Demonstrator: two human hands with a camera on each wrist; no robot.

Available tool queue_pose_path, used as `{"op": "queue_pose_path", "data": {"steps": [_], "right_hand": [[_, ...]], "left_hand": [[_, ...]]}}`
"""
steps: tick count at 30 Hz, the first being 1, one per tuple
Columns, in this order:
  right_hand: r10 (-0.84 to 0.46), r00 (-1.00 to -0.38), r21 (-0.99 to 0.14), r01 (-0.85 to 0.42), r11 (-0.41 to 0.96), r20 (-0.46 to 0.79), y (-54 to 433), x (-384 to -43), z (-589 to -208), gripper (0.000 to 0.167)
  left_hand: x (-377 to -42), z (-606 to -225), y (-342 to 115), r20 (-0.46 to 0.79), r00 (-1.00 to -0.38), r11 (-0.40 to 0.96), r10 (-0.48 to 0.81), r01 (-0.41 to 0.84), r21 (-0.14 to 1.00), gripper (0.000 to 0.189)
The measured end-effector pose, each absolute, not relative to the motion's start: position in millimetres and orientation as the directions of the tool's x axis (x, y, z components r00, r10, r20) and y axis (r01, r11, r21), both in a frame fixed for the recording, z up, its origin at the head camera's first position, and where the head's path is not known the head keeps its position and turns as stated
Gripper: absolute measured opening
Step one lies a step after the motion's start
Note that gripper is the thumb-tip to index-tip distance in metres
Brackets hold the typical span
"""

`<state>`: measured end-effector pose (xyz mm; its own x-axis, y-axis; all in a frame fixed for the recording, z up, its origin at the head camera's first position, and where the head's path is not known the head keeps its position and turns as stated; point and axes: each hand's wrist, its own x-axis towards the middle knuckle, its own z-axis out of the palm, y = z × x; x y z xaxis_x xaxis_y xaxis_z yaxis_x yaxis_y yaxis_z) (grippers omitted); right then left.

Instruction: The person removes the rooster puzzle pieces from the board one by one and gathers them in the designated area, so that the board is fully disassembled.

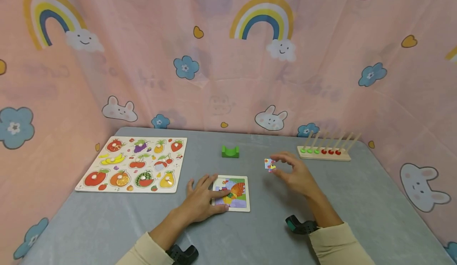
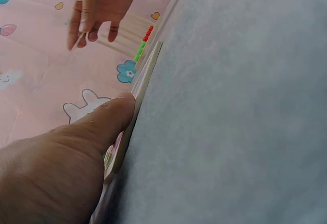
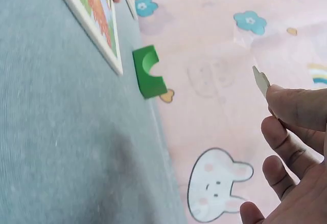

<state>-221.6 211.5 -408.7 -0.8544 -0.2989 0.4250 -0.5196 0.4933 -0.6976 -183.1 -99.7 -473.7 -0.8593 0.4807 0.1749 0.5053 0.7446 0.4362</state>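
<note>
White, with colourful fruit pictures, a board [image 1: 132, 169] lies on the left of the grey bench [image 1: 264, 233]. To its right, the left hand [image 1: 201, 201] rests on a small framed puzzle [image 1: 248, 197], its grip wide, thumb at the near edge and index finger over the picture. Behind the puzzle, apart from it, sits a green block [image 1: 230, 152] with a curved notch in its top. Further right, the right hand [image 1: 296, 175] has a narrow grip, pinching a small puzzle piece [image 1: 269, 165] above the bench, away from the frame. Rightmost stands a wooden peg rack [image 1: 323, 157] with green and red beads.
</note>
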Motion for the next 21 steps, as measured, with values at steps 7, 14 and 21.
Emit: {"op": "queue_pose_path", "data": {"steps": [7,14,21], "right_hand": [[-0.307,-0.836,-0.676,-0.548,0.493,0.454,230,-231,-426,0.033],[-0.306,-0.843,-0.679,-0.537,0.5,0.441,242,-241,-447,0.033],[-0.281,-0.886,-0.704,-0.464,0.538,0.37,245,-242,-460,0.033]], "left_hand": [[-183,-473,-99,0.168,-0.861,0.751,0.48,0.502,0.43,0.049],[-182,-472,-101,0.167,-0.861,0.747,0.479,0.501,0.437,0.048],[-183,-472,-100,0.159,-0.863,0.755,0.479,0.498,0.426,0.048]]}}
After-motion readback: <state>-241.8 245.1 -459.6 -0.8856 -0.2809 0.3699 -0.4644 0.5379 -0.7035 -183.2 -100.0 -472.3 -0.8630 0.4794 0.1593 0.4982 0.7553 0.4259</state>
